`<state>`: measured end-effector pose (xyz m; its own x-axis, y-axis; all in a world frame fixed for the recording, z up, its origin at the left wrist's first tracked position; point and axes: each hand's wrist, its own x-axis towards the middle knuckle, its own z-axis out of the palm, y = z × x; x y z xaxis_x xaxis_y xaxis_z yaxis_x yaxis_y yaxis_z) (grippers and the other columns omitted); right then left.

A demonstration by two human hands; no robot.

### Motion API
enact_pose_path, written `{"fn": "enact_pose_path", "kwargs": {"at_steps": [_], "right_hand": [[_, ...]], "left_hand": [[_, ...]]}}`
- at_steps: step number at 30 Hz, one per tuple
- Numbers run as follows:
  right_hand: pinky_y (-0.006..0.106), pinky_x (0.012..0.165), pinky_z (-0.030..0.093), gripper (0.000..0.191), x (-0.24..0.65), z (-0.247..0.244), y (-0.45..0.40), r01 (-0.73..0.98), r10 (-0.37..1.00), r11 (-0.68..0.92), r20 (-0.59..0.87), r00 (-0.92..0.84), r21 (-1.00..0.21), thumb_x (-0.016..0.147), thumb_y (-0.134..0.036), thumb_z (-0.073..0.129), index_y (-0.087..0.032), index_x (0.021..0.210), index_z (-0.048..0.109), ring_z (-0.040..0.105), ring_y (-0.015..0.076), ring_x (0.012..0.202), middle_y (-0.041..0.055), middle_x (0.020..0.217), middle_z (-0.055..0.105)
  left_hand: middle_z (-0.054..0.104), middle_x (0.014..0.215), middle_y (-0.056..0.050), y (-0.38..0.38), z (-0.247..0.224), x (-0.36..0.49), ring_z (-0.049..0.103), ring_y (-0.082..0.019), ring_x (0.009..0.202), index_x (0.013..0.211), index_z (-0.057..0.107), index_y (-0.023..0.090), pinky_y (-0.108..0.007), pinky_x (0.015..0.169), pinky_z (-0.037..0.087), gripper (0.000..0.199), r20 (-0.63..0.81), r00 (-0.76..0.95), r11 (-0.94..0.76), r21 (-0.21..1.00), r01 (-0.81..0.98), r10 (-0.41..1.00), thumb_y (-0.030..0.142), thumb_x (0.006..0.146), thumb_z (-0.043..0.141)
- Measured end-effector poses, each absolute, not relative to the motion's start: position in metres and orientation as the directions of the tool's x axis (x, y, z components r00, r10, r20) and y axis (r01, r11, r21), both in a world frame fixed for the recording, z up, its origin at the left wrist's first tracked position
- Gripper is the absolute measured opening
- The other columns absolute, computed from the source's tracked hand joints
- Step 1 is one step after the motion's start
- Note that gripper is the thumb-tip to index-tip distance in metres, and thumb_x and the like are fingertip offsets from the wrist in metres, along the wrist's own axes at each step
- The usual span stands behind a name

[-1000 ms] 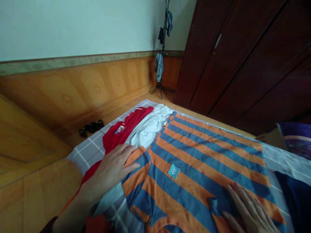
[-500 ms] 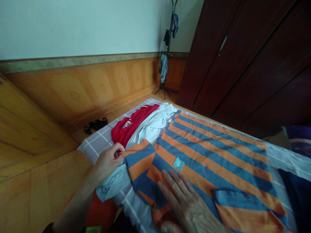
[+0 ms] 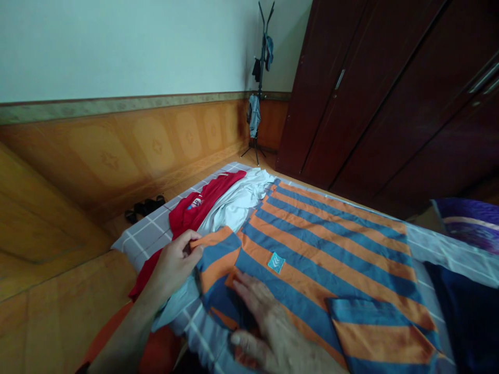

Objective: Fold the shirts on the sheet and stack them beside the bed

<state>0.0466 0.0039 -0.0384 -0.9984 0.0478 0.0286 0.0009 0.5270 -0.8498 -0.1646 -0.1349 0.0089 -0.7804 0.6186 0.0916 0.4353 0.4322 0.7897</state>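
An orange and blue striped shirt [image 3: 312, 234] lies spread out on the bed, with a small light-blue patch [image 3: 276, 262] on its front. Pinched between the fingers of my left hand [image 3: 177, 262] is the edge of one sleeve [image 3: 220, 252], at the shirt's left side. My right hand [image 3: 268, 317] rests on the shirt near its collar, fingers stretched and thumb apart. Dark folds of cloth show under that hand, partly hidden by it. At the lower right, part of the shirt [image 3: 374, 330] is folded over itself.
Beyond the sleeve lie a red garment [image 3: 206, 197] and a white garment [image 3: 237, 197] on the checked bed sheet [image 3: 146, 228]. Dark navy cloth [image 3: 460, 311] is at the right. A coat rack [image 3: 260, 88], dark wardrobe [image 3: 370, 98] and black sandals [image 3: 144, 208] stand beyond the bed.
My right hand has slid left across the shirt, toward the collar and sleeve. The left hand keeps its pinch on the sleeve edge. The camera view has turned slightly right.
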Motion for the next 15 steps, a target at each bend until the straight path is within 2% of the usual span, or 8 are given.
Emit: {"fn": "enact_pose_path", "kwargs": {"at_steps": [2,3,5,6,8,11,13,15], "right_hand": [[0.046,0.109,0.033,0.066,0.042,-0.039,0.011,0.072,0.283,0.194,-0.015,-0.959,-0.978,0.088,-0.058,0.048,-0.024,0.143,0.037,0.039,0.0244,0.133,0.0088,0.147,0.038],[0.047,0.104,0.040,0.064,0.039,-0.040,0.016,0.074,0.387,0.004,-0.067,-0.920,-0.997,0.088,-0.061,0.046,-0.022,0.138,0.043,0.050,0.0255,0.124,0.0112,0.139,0.049],[0.048,0.090,0.049,0.065,0.031,-0.040,0.028,0.039,0.498,-0.313,-0.199,-0.844,-0.949,0.086,-0.066,0.042,-0.017,0.126,0.055,0.062,0.0274,0.105,0.0139,0.121,0.063],[0.046,0.086,0.051,0.065,0.028,-0.039,0.034,0.014,0.522,-0.413,-0.249,-0.816,-0.911,0.085,-0.067,0.042,-0.015,0.121,0.058,0.064,0.0277,0.101,0.0139,0.115,0.066],[0.044,0.085,0.051,0.061,0.025,-0.036,0.044,-0.033,0.560,-0.499,-0.294,-0.774,-0.866,0.083,-0.067,0.047,-0.015,0.111,0.064,0.064,0.0279,0.101,0.0123,0.109,0.068],[0.041,0.087,0.050,0.049,0.026,-0.036,0.051,-0.063,0.608,-0.484,-0.283,-0.742,-0.873,0.074,-0.055,0.066,-0.016,0.103,0.066,0.065,0.0273,0.099,0.0097,0.103,0.071],[0.040,0.080,0.052,0.052,0.027,-0.040,0.052,-0.051,0.606,-0.487,-0.295,-0.739,-0.872,0.062,-0.041,0.080,-0.017,0.105,0.064,0.069,0.0264,0.086,0.0076,0.096,0.072],[0.038,0.073,0.053,0.061,0.028,-0.044,0.052,-0.047,0.606,-0.497,-0.308,-0.733,-0.866,0.051,-0.028,0.084,-0.018,0.107,0.062,0.069,0.0248,0.073,0.0055,0.088,0.073]], "left_hand": [[0.062,0.076,0.001,-0.119,0.019,-0.145,0.058,-0.015,0.069,0.085,0.057,0.019,-0.023,0.063,0.045,0.016,0.157,-0.726,0.310,0.829,0.466,0.670,0.032,0.080,0.050],[0.063,0.077,0.000,-0.110,0.025,-0.133,0.058,-0.014,0.070,0.087,0.058,0.018,-0.022,0.063,0.045,0.015,0.181,-0.661,0.234,0.840,0.489,0.728,0.030,0.081,0.051],[0.065,0.084,-0.001,-0.089,0.036,-0.112,0.060,-0.013,0.074,0.094,0.061,0.018,-0.022,0.066,0.047,0.017,0.204,-0.448,0.062,0.858,0.511,0.870,0.026,0.081,0.052],[0.066,0.088,-0.002,-0.080,0.042,-0.105,0.062,-0.013,0.077,0.098,0.062,0.017,-0.022,0.068,0.048,0.020,0.214,-0.335,-0.017,0.864,0.503,0.918,0.025,0.082,0.053],[0.067,0.098,-0.005,-0.061,0.052,-0.104,0.063,-0.014,0.085,0.106,0.061,0.016,-0.023,0.072,0.049,0.024,0.257,-0.217,-0.119,0.858,0.500,0.942,0.024,0.084,0.053],[0.067,0.099,-0.005,-0.035,0.055,-0.129,0.062,-0.014,0.087,0.103,0.062,0.015,-0.025,0.076,0.049,0.022,0.320,-0.266,-0.107,0.798,0.594,0.909,0.024,0.086,0.051],[0.067,0.093,-0.005,-0.021,0.043,-0.153,0.062,-0.014,0.082,0.097,0.064,0.014,-0.024,0.074,0.048,0.019,0.296,-0.257,-0.064,0.761,0.645,0.920,0.024,0.085,0.053],[0.067,0.088,-0.004,-0.010,0.022,-0.173,0.061,-0.014,0.077,0.096,0.065,0.014,-0.024,0.070,0.048,0.019,0.230,-0.218,-0.037,0.763,0.645,0.948,0.026,0.085,0.053]]}}
